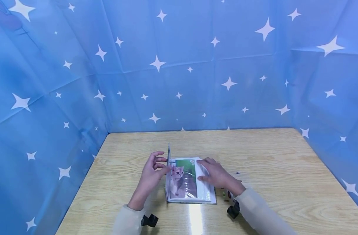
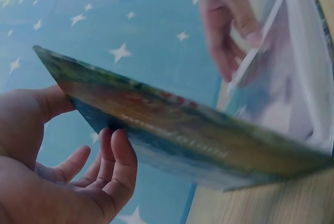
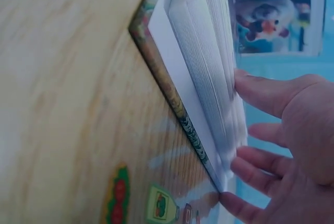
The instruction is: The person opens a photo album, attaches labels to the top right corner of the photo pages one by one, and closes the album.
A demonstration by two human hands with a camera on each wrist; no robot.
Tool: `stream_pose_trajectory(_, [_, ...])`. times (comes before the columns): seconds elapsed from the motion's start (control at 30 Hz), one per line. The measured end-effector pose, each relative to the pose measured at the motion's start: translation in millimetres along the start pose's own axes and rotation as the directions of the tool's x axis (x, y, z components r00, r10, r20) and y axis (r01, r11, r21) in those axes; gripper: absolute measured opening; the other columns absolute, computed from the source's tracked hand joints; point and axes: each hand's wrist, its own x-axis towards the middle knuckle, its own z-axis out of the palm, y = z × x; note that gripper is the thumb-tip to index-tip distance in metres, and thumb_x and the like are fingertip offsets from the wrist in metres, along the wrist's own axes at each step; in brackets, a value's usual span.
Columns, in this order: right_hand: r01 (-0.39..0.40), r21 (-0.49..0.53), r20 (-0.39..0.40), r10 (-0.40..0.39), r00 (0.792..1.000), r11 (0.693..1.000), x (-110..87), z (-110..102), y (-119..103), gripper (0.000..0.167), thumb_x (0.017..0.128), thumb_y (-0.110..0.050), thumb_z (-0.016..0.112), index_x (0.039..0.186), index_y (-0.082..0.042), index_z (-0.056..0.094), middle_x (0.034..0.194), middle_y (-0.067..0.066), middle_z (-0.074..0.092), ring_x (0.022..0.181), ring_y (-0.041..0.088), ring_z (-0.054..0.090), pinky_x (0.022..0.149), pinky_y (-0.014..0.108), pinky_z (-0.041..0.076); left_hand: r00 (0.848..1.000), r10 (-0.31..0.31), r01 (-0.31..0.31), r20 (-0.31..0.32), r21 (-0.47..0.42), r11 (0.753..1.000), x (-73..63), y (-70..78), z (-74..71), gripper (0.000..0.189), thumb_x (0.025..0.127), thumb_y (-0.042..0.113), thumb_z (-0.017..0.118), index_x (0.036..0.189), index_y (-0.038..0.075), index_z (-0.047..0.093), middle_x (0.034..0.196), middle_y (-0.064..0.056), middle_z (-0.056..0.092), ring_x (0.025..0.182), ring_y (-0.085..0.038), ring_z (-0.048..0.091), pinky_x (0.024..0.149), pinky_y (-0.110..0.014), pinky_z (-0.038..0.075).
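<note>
A photo album (image 1: 206,197) lies on the table with its cover (image 2: 177,125) swung up at its left side. The uppermost page shows a kitten picture (image 1: 183,179) in a clear sleeve. My left hand (image 1: 152,169) pinches the raised cover near its edge, thumb on one face and fingers on the other. Over the album's right side, my right hand (image 1: 217,173) touches the stack of pages (image 3: 209,72). Its thumb rests on the page edges, while the other fingers spread loosely beside the stack, one close to the lower corner.
Small colourful flat pieces, among them a green bottle-shaped one (image 3: 162,203), lie on the wooden table (image 1: 132,143) right of the album. A blue curtain with white stars (image 1: 184,81) hangs behind the table and along its sides.
</note>
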Motion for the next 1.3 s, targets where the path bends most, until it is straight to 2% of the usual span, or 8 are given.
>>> stream_pose_trajectory(0.23, [0.022, -0.004, -0.016, -0.022, 1.000, 1.000, 1.0, 2, 4, 0.065, 0.088, -0.028, 0.075, 0.144, -0.007, 0.049, 0.134, 0.014, 0.053, 0.125, 0.036, 0.049, 0.105, 0.058, 0.038, 0.998, 0.015, -0.018, 0.055, 0.052, 0.999, 2.4, 2.0, 27.7, 0.060, 0.085, 0.011, 0.077, 0.137, 0.014, 0.047, 0.118, -0.014, 0.056, 0.090, -0.020, 0.057, 0.067, -0.028, 0.054])
stream_pose_trajectory(0.5, [0.056, 0.004, -0.012, -0.056, 0.998, 0.998, 0.2, 1, 5, 0.058, 0.090, -0.026, 0.073, 0.142, -0.009, 0.053, 0.133, 0.015, 0.052, 0.124, 0.037, 0.049, 0.101, 0.061, 0.039, 0.996, 0.044, -0.051, 0.074, 0.099, 0.994, 3.2, -0.6, 44.1, 0.057, 0.086, 0.016, 0.076, 0.136, 0.015, 0.048, 0.116, -0.009, 0.053, 0.091, -0.020, 0.054, 0.066, -0.030, 0.053])
stream_pose_trajectory(0.63, [0.036, 0.019, -0.020, -0.035, 0.999, 0.999, 0.1, 1, 4, 0.059, 0.090, -0.026, 0.074, 0.142, -0.008, 0.053, 0.134, 0.015, 0.053, 0.125, 0.037, 0.048, 0.102, 0.060, 0.039, 0.995, 0.059, -0.070, 0.078, 0.141, 0.988, 3.1, -2.1, 51.8, 0.059, 0.087, 0.017, 0.076, 0.137, 0.012, 0.047, 0.117, -0.009, 0.052, 0.097, -0.022, 0.052, 0.074, -0.031, 0.051])
stream_pose_trajectory(0.8, [0.009, 0.022, -0.034, -0.008, 0.999, 1.000, -0.5, 2, 1, 0.060, 0.088, -0.026, 0.076, 0.141, -0.008, 0.054, 0.134, 0.015, 0.053, 0.126, 0.036, 0.049, 0.104, 0.059, 0.039, 0.994, 0.075, -0.091, 0.084, 0.211, 0.973, 1.8, -4.3, 60.9, 0.059, 0.087, 0.023, 0.076, 0.137, 0.013, 0.046, 0.121, -0.008, 0.053, 0.106, -0.023, 0.052, 0.086, -0.039, 0.049])
stream_pose_trajectory(1.07, [-0.006, 0.028, -0.049, 0.008, 0.999, 1.000, -0.8, 3, 0, 0.059, 0.087, -0.026, 0.076, 0.140, -0.007, 0.055, 0.134, 0.014, 0.054, 0.126, 0.036, 0.048, 0.104, 0.058, 0.038, 0.991, 0.113, -0.129, 0.075, 0.262, 0.956, 0.5, -10.6, 72.8, 0.059, 0.086, 0.028, 0.077, 0.135, 0.015, 0.048, 0.125, -0.006, 0.052, 0.113, -0.022, 0.051, 0.095, -0.045, 0.047])
stream_pose_trajectory(1.17, [-0.002, 0.031, -0.049, 0.003, 0.999, 1.000, -0.6, 3, 1, 0.060, 0.087, -0.026, 0.076, 0.140, -0.007, 0.055, 0.134, 0.013, 0.054, 0.126, 0.035, 0.049, 0.104, 0.058, 0.038, 0.989, 0.128, -0.144, 0.073, 0.291, 0.946, -0.5, -12.0, 77.0, 0.059, 0.085, 0.027, 0.076, 0.136, 0.014, 0.048, 0.131, -0.008, 0.051, 0.120, -0.025, 0.050, 0.101, -0.049, 0.045])
stream_pose_trajectory(1.3, [0.002, 0.028, -0.049, -0.001, 0.999, 1.000, -0.3, 4, 2, 0.059, 0.087, -0.025, 0.076, 0.139, -0.007, 0.055, 0.133, 0.013, 0.054, 0.126, 0.035, 0.049, 0.103, 0.058, 0.039, 0.982, 0.163, -0.186, 0.094, 0.352, 0.917, -2.3, -14.4, 83.6, 0.064, 0.088, 0.027, 0.072, 0.143, 0.011, 0.045, 0.145, -0.012, 0.047, 0.135, -0.031, 0.044, 0.111, -0.053, 0.037])
